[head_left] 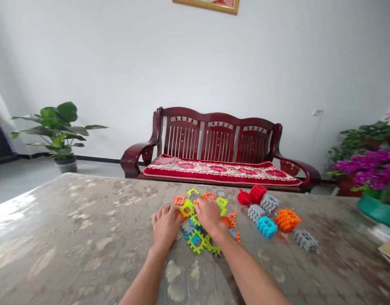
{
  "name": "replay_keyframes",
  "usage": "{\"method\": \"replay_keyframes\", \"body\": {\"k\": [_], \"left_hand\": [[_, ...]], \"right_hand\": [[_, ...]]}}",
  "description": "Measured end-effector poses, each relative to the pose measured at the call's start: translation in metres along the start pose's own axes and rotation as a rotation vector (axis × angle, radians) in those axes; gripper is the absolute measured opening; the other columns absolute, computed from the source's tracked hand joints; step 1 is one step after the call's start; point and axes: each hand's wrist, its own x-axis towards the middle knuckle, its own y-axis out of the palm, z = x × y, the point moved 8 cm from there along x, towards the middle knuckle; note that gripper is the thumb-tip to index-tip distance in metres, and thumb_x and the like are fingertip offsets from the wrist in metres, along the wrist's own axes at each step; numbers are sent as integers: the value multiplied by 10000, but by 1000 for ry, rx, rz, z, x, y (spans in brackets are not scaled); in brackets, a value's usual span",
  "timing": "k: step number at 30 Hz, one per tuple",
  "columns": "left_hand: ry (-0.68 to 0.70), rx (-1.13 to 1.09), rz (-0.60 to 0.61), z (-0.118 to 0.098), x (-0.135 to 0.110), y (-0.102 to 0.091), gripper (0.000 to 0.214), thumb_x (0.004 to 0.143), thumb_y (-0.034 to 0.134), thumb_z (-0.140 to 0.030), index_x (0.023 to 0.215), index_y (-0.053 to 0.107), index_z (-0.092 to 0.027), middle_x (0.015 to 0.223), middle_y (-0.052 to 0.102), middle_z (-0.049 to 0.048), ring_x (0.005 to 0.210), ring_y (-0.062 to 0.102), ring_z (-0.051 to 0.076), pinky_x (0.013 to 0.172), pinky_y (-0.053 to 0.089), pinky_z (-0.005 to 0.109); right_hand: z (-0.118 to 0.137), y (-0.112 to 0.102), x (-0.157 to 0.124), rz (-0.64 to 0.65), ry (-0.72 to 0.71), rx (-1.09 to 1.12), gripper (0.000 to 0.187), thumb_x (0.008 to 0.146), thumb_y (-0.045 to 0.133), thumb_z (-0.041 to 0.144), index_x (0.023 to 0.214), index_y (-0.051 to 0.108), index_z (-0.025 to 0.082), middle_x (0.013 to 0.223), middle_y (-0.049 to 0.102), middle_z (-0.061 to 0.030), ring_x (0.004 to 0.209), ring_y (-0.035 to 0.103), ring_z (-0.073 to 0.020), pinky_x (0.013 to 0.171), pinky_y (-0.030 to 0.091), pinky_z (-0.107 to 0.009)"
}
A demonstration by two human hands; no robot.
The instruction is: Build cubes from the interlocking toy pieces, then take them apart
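A heap of flat interlocking plastic tiles in lime, orange, blue and grey lies on the marble-patterned table. My left hand rests at the heap's left edge, fingers bent down onto the tiles. My right hand lies on top of the heap, fingers curled over the pieces; what they grip is hidden. To the right stand assembled cubes: a red one, grey ones, a blue one, an orange one and another grey one.
A dark red wooden bench with a floral cushion stands behind the table against the white wall. A potted green plant is at far left. Purple flowers in a teal pot and books sit at the table's right edge.
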Motion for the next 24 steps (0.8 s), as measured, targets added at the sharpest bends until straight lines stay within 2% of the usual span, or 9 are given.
{"method": "replay_keyframes", "body": {"k": [4, 6, 8, 11, 13, 17, 21, 24], "left_hand": [[3, 8, 4, 0, 0, 1, 335, 866, 479, -334, 1137, 674, -319, 1336, 585, 64, 1291, 451, 266, 1086, 254, 452], [4, 13, 0, 0, 0, -1, 335, 870, 466, -329, 1127, 682, -317, 1335, 586, 66, 1290, 451, 274, 1083, 258, 456], [5, 16, -2, -1, -1, -2, 334, 872, 458, -325, 1114, 688, -318, 1332, 587, 64, 1289, 451, 277, 1084, 258, 461], [0, 15, 2, -2, -1, -2, 338, 873, 453, -322, 1118, 686, -324, 1334, 583, 58, 1293, 447, 274, 1089, 253, 464], [-2, 13, 8, -2, -1, -2, 342, 875, 450, -324, 1129, 680, -324, 1338, 579, 59, 1296, 443, 271, 1093, 250, 464], [2, 14, 21, -2, 0, -1, 344, 879, 452, -337, 1141, 675, -324, 1347, 573, 65, 1300, 441, 270, 1095, 249, 466], [11, 26, 20, -3, -1, -3, 337, 880, 458, -347, 1136, 678, -325, 1347, 574, 67, 1299, 443, 268, 1092, 259, 461], [8, 34, 22, -3, -2, -4, 339, 882, 451, -342, 1133, 679, -323, 1345, 577, 63, 1294, 449, 263, 1091, 261, 459]], "right_hand": [[-43, -17, -18, -134, 146, 185, 283, 910, 474, 338, 1123, 658, 312, 968, 749, -22, 875, 687, -200, 740, 462, -274], [-73, -22, -32, -217, 211, 312, 328, 891, 478, 348, 1178, 634, 308, 1008, 746, -22, 901, 686, -205, 768, 481, -287], [-103, -23, -47, -320, 234, 450, 364, 869, 462, 335, 1180, 631, 252, 1105, 722, -51, 1008, 662, -214, 847, 490, -308], [-143, -14, -65, -392, 256, 592, 431, 843, 417, 327, 1197, 614, 178, 1202, 679, -89, 1120, 618, -226, 951, 478, -351], [-162, -1, -73, -383, 298, 634, 458, 809, 411, 303, 1196, 614, 166, 1184, 682, -96, 1079, 637, -231, 920, 506, -361], [-180, 18, -81, -344, 345, 597, 488, 718, 467, 235, 1171, 628, 152, 1157, 673, -118, 987, 664, -234, 898, 525, -372], [-179, 17, -82, -384, 291, 495, 422, 680, 542, 218, 1078, 672, 166, 1133, 669, -119, 1101, 614, -252, 983, 479, -376], [-177, 18, -79, -353, 274, 476, 404, 681, 565, 214, 1065, 679, 168, 1124, 676, -118, 1083, 623, -252, 948, 497, -364]]}}
